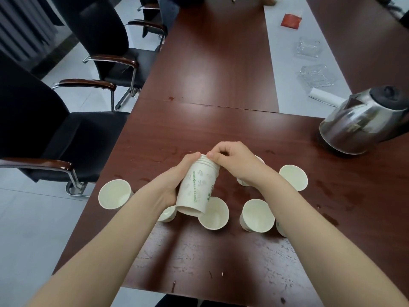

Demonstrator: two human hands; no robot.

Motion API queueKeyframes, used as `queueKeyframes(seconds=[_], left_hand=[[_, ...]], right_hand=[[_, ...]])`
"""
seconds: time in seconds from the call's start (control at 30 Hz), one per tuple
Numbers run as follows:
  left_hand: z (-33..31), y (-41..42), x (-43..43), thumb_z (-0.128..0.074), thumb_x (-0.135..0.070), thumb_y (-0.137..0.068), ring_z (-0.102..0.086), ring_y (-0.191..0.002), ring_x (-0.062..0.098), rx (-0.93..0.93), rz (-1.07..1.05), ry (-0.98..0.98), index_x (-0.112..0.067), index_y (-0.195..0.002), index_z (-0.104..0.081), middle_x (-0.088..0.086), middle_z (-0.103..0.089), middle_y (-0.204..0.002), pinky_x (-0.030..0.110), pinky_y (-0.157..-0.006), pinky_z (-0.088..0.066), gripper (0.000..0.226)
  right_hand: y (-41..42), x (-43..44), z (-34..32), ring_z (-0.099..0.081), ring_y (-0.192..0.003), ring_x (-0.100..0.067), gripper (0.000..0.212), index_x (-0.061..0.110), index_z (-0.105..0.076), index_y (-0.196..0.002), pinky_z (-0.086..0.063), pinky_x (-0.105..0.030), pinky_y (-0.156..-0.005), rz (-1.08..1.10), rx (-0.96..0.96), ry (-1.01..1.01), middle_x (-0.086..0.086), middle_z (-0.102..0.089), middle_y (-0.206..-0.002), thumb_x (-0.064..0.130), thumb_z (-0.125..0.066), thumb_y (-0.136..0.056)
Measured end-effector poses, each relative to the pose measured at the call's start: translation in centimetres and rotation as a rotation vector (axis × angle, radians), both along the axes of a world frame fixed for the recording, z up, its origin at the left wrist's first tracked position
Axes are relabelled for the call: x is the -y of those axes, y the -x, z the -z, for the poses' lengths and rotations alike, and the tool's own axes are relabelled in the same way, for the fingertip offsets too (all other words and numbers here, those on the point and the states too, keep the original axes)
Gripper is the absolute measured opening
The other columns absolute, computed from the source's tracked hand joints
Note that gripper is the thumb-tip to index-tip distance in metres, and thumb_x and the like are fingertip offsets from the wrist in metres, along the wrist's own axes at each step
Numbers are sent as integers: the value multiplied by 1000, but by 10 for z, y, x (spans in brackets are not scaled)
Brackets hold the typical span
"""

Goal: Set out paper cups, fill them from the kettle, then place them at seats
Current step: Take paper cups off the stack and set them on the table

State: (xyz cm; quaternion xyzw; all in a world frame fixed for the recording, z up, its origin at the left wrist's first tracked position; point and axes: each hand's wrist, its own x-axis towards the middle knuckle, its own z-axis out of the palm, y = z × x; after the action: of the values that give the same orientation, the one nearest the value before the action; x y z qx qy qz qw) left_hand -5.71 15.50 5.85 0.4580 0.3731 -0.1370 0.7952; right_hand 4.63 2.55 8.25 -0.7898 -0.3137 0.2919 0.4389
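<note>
while the left hand (177,182) wraps round a tilted stack of nested white paper cups (197,185) with green print, held just above the dark red-brown wooden bench (199,125), the right hand (234,165) pinches the stack's ridged far end. two stuck cups could come away together, or a wrist could tip the empty white paper cups (257,216) standing close below. the shiny steel kettle (363,122) sits well apart at right. the forearms partly hide three cups, and the wet-looking marks on the bench are hard to read.
</note>
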Motion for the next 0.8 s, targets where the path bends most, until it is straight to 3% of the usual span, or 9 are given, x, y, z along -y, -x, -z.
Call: queueKeyframes(seconds=[0.13, 0.43, 0.53, 0.63, 0.7, 0.8], left_hand=[[0, -2, -4, -58, -46, -87, -66, -62, 23, -26, -16, -18, -4, -104, -65, 12, -68, -80, 31, -55, -55, 46], [-7, -9, -12, -57, -44, -88, -63, -70, 27, -25, 16, -29, -4, -97, -65, 15, -67, -82, 35, -65, -54, 42], [-7, -10, -14, -58, -44, -87, -64, -77, 29, -24, 14, -22, -5, -102, -64, 16, -67, -88, 38, -70, -54, 42], [-8, -8, -13, -60, -42, -85, -67, -73, 26, -37, 73, -7, -2, -112, -64, 16, -70, -93, 33, -65, -57, 48], [-7, -5, -13, -61, -42, -82, -68, -73, 27, -45, 121, 8, -1, -115, -63, 17, -71, -95, 34, -65, -56, 52], [-7, -2, -16, -55, -43, -87, -67, -69, 26, -31, 162, 29, -3, -106, -64, 15, -71, -85, 34, -66, -54, 45]], right_hand=[[3, -8, 7, -48, -65, -11, 21, 15, -60, -75, -41, -27, -67, 41, 31, -4, 7, -56, -70, 19, -57, -95], [6, -20, 9, -47, -62, -7, 24, 17, -56, -73, -41, -29, -68, 133, 81, 14, 11, -53, -69, 21, -53, -96], [6, -23, 13, -48, -63, -11, 23, 12, -60, -76, -43, -32, -68, 169, 73, -10, 8, -55, -69, 22, -54, -96], [-1, -24, 15, -47, -66, -12, 22, 9, -63, -79, -39, -30, -65, 297, 81, -32, 6, -55, -69, 22, -55, -95], [-10, -21, 16, -50, -73, -14, 21, 13, -63, -79, -40, -27, -63, 348, -55, -66, 1, -59, -77, 28, -58, -93], [-17, -16, 22, -64, -97, -19, 31, 17, -65, -93, -56, -37, -81, 322, -443, -35, -1, -69, -98, 47, -61, -88]])
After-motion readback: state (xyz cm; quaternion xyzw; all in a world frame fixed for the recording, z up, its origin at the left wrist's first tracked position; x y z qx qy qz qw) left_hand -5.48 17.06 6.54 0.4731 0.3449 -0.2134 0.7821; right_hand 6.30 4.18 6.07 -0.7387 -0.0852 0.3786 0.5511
